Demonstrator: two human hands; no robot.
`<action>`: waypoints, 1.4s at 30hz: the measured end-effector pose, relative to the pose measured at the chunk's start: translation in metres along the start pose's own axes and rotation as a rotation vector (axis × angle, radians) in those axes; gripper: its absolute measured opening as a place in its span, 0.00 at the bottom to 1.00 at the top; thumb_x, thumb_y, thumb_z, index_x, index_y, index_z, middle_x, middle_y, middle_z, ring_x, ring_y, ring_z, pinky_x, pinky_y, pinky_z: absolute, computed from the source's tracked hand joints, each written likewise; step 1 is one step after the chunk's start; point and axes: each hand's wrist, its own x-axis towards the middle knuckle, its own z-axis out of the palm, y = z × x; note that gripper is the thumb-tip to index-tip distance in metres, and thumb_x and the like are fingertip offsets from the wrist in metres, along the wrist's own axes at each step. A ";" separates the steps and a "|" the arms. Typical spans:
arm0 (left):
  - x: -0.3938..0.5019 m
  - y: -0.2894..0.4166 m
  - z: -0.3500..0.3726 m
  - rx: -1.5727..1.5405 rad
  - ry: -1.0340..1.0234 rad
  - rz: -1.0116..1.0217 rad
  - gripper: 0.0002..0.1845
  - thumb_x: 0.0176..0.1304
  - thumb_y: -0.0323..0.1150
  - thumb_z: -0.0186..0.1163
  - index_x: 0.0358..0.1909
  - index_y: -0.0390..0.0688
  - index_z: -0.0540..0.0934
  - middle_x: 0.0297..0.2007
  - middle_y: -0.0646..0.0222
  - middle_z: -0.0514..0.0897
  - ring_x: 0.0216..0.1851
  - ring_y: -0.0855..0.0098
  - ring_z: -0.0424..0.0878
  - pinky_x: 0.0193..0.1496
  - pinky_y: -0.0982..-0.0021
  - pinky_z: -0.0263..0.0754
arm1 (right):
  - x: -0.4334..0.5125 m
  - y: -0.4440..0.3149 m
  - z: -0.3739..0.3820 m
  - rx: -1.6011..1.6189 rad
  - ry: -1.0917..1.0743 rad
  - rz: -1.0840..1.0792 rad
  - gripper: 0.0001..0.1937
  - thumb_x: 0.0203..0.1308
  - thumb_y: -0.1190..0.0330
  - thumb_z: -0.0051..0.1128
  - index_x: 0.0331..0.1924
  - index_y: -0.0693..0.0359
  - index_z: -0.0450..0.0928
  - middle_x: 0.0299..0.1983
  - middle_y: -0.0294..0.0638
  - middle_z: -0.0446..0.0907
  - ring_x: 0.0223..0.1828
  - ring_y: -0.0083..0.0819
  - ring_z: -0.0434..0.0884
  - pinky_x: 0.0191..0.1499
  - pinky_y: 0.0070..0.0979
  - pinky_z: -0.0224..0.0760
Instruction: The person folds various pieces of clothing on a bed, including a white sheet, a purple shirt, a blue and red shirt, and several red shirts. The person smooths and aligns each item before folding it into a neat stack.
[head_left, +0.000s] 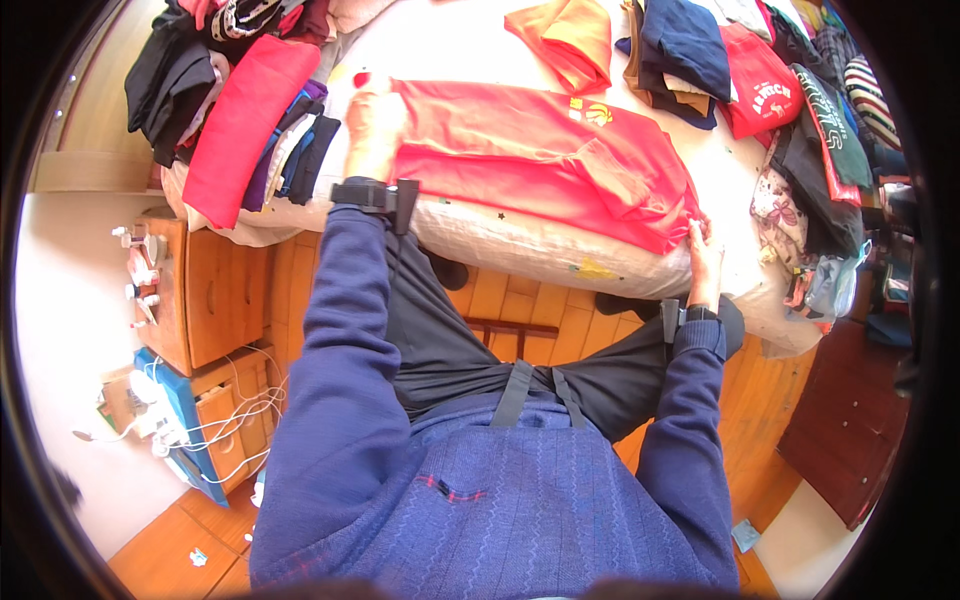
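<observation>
A red garment with a small yellow print lies folded lengthwise across the bed in front of me, one sleeve laid over it near the right end. At its left end my left hand grips the edge of the cloth, overexposed in bright light. My right hand pinches the garment's lower right corner between thumb and fingers. Behind the garment lies a folded orange garment. Left of my left hand, a folded red cloth rests on a pile of clothes.
Folded dark blue clothes and a red printed shirt are stacked at the back right. A wooden cabinet stands left of the bed, with white cables below. A dark red wooden panel is at the right.
</observation>
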 end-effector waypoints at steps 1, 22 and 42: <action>-0.002 0.016 0.009 -0.100 -0.066 0.018 0.18 0.66 0.32 0.66 0.56 0.38 0.81 0.37 0.50 0.87 0.37 0.53 0.89 0.41 0.57 0.84 | -0.001 -0.002 0.001 0.016 0.007 0.007 0.24 0.77 0.68 0.59 0.72 0.68 0.71 0.57 0.40 0.82 0.50 0.21 0.81 0.54 0.20 0.75; -0.059 0.090 0.101 0.289 -0.072 0.038 0.21 0.64 0.42 0.64 0.51 0.35 0.79 0.49 0.45 0.78 0.53 0.41 0.78 0.57 0.45 0.77 | 0.083 -0.100 -0.032 0.281 -0.010 -0.167 0.33 0.80 0.60 0.55 0.81 0.58 0.56 0.56 0.48 0.83 0.49 0.30 0.86 0.51 0.28 0.82; -0.102 0.231 0.118 -0.055 -0.347 0.422 0.34 0.62 0.34 0.74 0.69 0.38 0.75 0.54 0.54 0.84 0.56 0.53 0.81 0.60 0.62 0.76 | 0.076 -0.103 -0.029 0.170 0.001 -0.239 0.28 0.79 0.66 0.53 0.79 0.56 0.63 0.45 0.43 0.89 0.37 0.24 0.86 0.35 0.20 0.80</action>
